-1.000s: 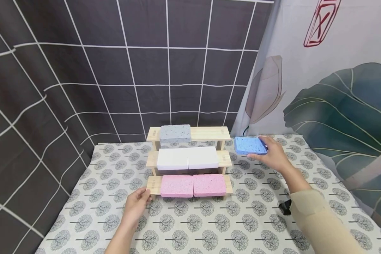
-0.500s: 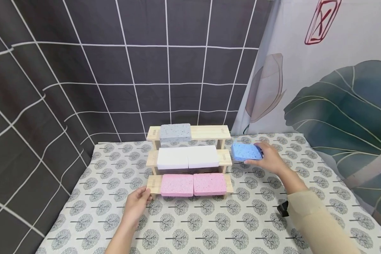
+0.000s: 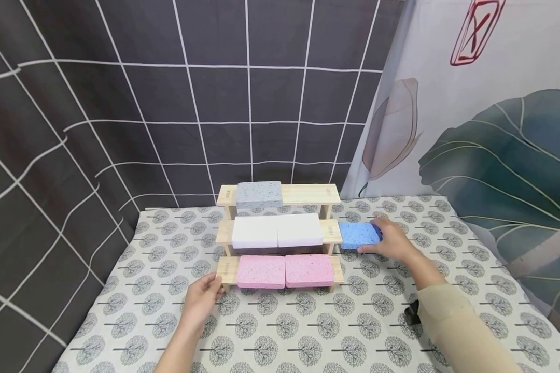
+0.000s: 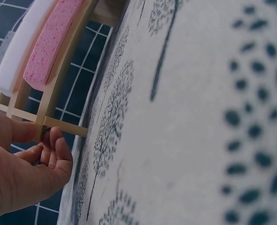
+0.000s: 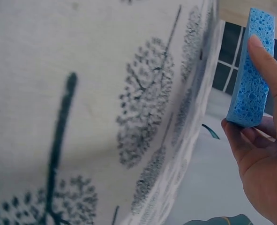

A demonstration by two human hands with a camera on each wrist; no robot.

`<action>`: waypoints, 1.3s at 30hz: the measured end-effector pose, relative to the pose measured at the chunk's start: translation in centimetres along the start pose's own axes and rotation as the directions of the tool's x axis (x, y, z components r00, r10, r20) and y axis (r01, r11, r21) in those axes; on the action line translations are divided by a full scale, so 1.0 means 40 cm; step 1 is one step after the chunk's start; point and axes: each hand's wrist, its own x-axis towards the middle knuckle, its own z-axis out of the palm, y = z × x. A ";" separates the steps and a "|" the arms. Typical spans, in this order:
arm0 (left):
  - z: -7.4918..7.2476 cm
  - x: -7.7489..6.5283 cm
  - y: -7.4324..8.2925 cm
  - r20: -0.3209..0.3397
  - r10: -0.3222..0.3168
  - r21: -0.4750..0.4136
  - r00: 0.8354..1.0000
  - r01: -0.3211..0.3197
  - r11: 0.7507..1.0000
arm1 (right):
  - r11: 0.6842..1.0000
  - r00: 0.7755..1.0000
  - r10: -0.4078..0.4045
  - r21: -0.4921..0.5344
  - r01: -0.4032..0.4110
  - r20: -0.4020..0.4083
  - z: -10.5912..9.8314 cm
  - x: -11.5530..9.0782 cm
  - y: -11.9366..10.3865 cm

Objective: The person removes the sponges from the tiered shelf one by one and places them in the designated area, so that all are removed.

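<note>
My right hand (image 3: pixel 392 239) grips a blue sponge (image 3: pixel 358 235) by its right end, just right of the middle tier of a three-step wooden rack (image 3: pixel 227 269). In the right wrist view the thumb lies on the porous face of the blue sponge (image 5: pixel 256 79). My left hand (image 3: pixel 199 300) pinches the front left corner of the rack's lowest board, also seen in the left wrist view, where fingers and thumb (image 4: pixel 23 132) meet at the wood. Two pink sponges (image 3: pixel 261 271) lie on the lowest tier, two white blocks (image 3: pixel 299 230) on the middle, one grey sponge (image 3: pixel 259 194) on top.
The table has a cloth (image 3: pixel 163 326) printed with trees. A dark gridded curtain (image 3: pixel 219 98) hangs behind and at the left, and a pale leaf-patterned curtain (image 3: pixel 401 140) at the right. A small black object (image 3: pixel 413 312) shows beside the right sleeve.
My right hand has brought the blue sponge down toward the front and slightly left, closer to the middle tier's right end. The left hand stays at the rack's corner.
</note>
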 end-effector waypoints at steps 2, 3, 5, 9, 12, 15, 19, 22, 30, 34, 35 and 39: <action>0.000 0.000 -0.002 0.000 0.001 0.004 1.000 -0.001 1.000 | 1.000 1.000 -0.003 -0.012 0.003 0.006 0.011 0.000 0.007; 0.000 0.000 -0.002 0.000 0.002 0.005 1.000 -0.002 1.000 | 1.000 1.000 0.002 -0.010 -0.002 0.013 0.016 0.000 0.010; -0.001 -0.001 -0.003 0.001 0.008 0.003 1.000 -0.008 1.000 | 1.000 1.000 0.007 -0.016 -0.007 0.025 0.025 -0.001 0.016; 0.000 -0.001 -0.002 0.002 0.014 -0.006 1.000 -0.014 1.000 | 1.000 0.999 0.018 -0.020 -0.017 0.047 0.036 -0.003 0.024; 0.000 -0.002 -0.002 0.000 0.009 -0.010 1.000 -0.009 1.000 | 1.000 0.999 0.009 -0.021 -0.008 0.049 0.039 -0.003 0.028; 0.000 -0.001 -0.002 0.000 0.010 -0.009 1.000 -0.010 1.000 | 1.000 0.998 0.005 -0.023 -0.004 0.061 0.040 -0.003 0.029; 0.000 0.000 -0.003 0.000 0.014 -0.012 1.000 -0.014 1.000 | 1.000 0.996 0.005 -0.030 -0.002 0.090 0.040 -0.005 0.027; -0.001 -0.001 -0.002 0.001 0.011 -0.013 1.000 -0.011 1.000 | 0.999 0.994 -0.001 -0.035 0.004 0.107 0.042 -0.007 0.026; 0.003 0.000 -0.005 0.001 0.013 -0.016 1.000 -0.013 1.000 | 0.998 0.991 0.038 -0.050 -0.031 0.131 0.044 -0.011 0.024; 0.003 0.001 -0.005 -0.005 0.001 -0.017 1.000 -0.001 1.000 | 0.999 0.994 0.033 -0.009 -0.032 0.107 0.035 -0.014 0.016; 0.003 0.001 -0.005 -0.005 0.000 -0.016 1.000 0.000 1.000 | 0.999 0.995 0.031 0.005 -0.032 0.098 0.031 -0.014 0.015; 0.001 0.002 -0.004 -0.001 0.006 -0.020 1.000 -0.006 1.000 | 0.997 0.998 0.022 0.068 -0.026 0.064 0.014 -0.012 0.006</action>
